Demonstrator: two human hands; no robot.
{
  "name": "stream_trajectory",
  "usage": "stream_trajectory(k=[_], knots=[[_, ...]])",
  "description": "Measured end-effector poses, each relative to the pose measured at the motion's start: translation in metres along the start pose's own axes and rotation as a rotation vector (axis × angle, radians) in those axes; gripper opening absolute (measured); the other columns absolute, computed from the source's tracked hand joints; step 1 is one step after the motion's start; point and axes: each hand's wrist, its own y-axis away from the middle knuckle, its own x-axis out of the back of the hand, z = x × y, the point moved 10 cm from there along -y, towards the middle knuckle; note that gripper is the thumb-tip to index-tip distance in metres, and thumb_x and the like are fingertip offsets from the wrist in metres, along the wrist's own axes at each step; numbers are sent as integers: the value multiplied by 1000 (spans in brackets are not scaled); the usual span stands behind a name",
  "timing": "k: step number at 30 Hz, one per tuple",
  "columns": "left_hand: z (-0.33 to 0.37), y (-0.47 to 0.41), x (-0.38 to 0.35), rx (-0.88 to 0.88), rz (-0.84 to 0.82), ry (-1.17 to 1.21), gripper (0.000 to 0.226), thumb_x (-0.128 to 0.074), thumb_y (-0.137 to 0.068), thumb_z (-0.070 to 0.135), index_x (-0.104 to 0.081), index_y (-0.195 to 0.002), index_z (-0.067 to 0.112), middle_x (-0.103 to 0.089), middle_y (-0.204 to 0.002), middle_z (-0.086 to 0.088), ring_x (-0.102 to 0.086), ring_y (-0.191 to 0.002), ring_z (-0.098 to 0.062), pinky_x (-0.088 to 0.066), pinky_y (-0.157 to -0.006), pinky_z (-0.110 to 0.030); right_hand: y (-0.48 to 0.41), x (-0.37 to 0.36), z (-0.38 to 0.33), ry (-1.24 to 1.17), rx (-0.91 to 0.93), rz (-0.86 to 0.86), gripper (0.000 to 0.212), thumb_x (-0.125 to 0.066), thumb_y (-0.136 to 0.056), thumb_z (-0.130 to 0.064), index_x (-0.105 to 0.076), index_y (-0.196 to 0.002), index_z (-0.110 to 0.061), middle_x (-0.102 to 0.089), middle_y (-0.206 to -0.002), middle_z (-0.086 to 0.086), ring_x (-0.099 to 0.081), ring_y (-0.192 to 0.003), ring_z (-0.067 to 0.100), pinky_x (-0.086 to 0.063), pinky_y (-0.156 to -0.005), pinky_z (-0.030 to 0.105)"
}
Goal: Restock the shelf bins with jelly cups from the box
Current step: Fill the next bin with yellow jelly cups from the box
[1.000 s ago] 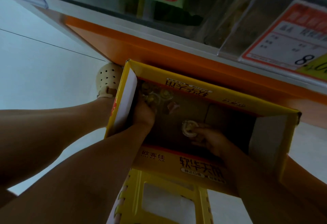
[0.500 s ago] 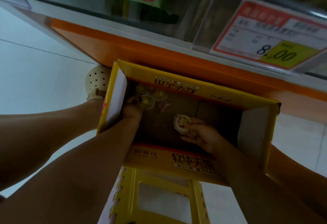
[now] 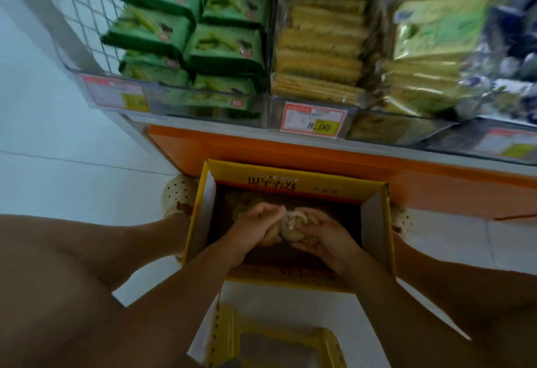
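Head view, one entry: we cup our left hand [image 3: 255, 229] and right hand [image 3: 324, 238], fingers curled, round a cluster of jelly cups [image 3: 291, 226] mid-box. The box [image 3: 319, 178] opens upward, its long axis parallel to the orange shelf base [image 3: 290, 149]. Which way the cups point is too blurred to tell.

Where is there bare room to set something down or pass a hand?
Bare floor tile left of the yellow box, past the shoe; a floor strip between box and yellow stool. Inside the box, left hand and right hand, holding jelly cups, fill the middle. The shelf bins are packed.
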Motion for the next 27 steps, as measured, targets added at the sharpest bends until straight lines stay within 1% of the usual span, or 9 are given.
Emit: stream_trajectory(k=[5, 10, 14, 16, 20, 22, 24, 25, 27], knots=[[40, 42, 4, -154, 106, -33, 12, -53, -97, 32, -58, -108, 31, -59, -99, 4, -57, -84, -13, -47, -70, -30, 57, -18, -37, 36, 188, -27, 33, -68, -85, -11, -63, -117, -15, -66, -117, 12, -66, -103, 29, -56, -83, 39], [70, 86, 5, -274, 138, 74, 51, -58, -92, 23, -45, -135, 48, -57, -122, 12, -59, -108, -12, -50, -83, -30, 105, -29, -68, -49, 321, -36, 40, -68, -82, -17, -61, -122, -14, -68, -116, 11, -67, -96, 22, -53, -72, 33], [88, 113, 1, -342, 117, 106, 29, -59, -92, 20, -65, -116, 37, -71, -109, 2, -69, -99, -21, -49, -94, -46, 136, -37, -81, -101, 379, -45, 33, -66, -86, -17, -63, -118, -14, -69, -114, 9, -65, -99, 24, -53, -71, 34], [100, 126, 5, -373, 154, 90, 23, -60, -91, 21, -70, -102, 37, -72, -105, -2, -66, -100, -24, -51, -89, -44, 150, -35, -90, -82, 403, -18, 30, -66, -87, -13, -63, -116, -13, -68, -113, 9, -65, -103, 27, -54, -72, 35], [133, 152, 2, -454, 153, 34, 22, -61, -90, 20, -72, -103, 34, -72, -99, -5, -66, -94, -22, -51, -75, -32, 185, -35, -124, -2, 496, 15, 25, -70, -84, -15, -66, -109, -12, -72, -106, 11, -69, -94, 28, -55, -70, 36], [163, 173, -5, -531, 130, -18, 24, -61, -91, 21, -70, -109, 35, -71, -85, -2, -65, -79, -16, -48, -68, -28, 211, -39, -149, 34, 579, 35, 24, -70, -84, -20, -68, -106, -11, -72, -97, 11, -68, -79, 23, -53, -63, 34], [199, 195, -9, -618, 105, -61, 26, -61, -93, 24, -66, -116, 34, -67, -91, -14, -60, -62, -12, -42, -57, -22, 240, -44, -179, 84, 667, 74, 25, -71, -83, -24, -69, -104, -11, -71, -87, 11, -63, -67, 19, -50, -57, 29], [218, 207, -9, -654, 103, -74, 26, -62, -94, 25, -63, -118, 34, -63, -102, -25, -60, -58, -17, -40, -52, -20, 255, -47, -195, 123, 712, 102, 23, -71, -84, -25, -70, -102, -11, -70, -82, 10, -61, -64, 18, -49, -55, 27], [262, 235, -6, -760, 107, -83, 27, -64, -92, 25, -62, -118, 33, -60, -103, -32, -57, -76, -47, -38, -50, -20, 292, -54, -235, 194, 831, 169, 14, -70, -85, -21, -71, -96, -12, -68, -75, 9, -57, -60, 17, -47, -49, 24]])
